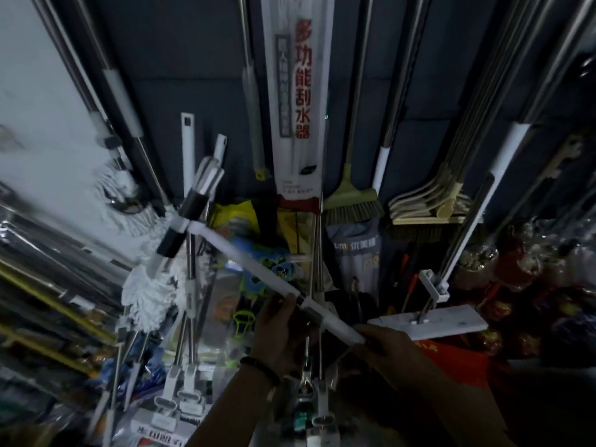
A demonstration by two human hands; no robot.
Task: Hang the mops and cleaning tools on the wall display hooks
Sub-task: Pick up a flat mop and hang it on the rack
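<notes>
At centre, between both hands: a long mop pole [245, 262] sleeved in soft-looking white wrap slants from upper left down to lower right, with a grey band part-way down it.
Left hand [277, 324]: fingers are curled round the pole just above the grey band. A dark beaded bracelet [261, 369] circles the wrist.
Right hand [387, 346]: closed round the pole's lower end. The two hands sit apart along the shaft.
Pole's upper end: it meets a white fitting beside a black-and-silver handle [190, 217]. Whether the two are joined cannot be told.
Wall [180, 53]: dark blue-grey panels, hung with many thin, shiny metal handles.
Squeegee pack [296, 91]: a tall, narrow white package with large red Chinese lettering, hanging at upper middle.
Broom [353, 204]: pale green fan-shaped head with brown bristles, just right of the pack.
String mops [145, 291]: fluffy white corded heads at the left, below the pole's upper end.
Flat mop plate [432, 321]: a smooth white rectangle, tilted, on a thin metal rod, near the right hand.
Beige heads [425, 204]: a stack of curved pale plastic pieces at the right, against the wall.
Lower area: a blurred jumble of coloured packets.
</notes>
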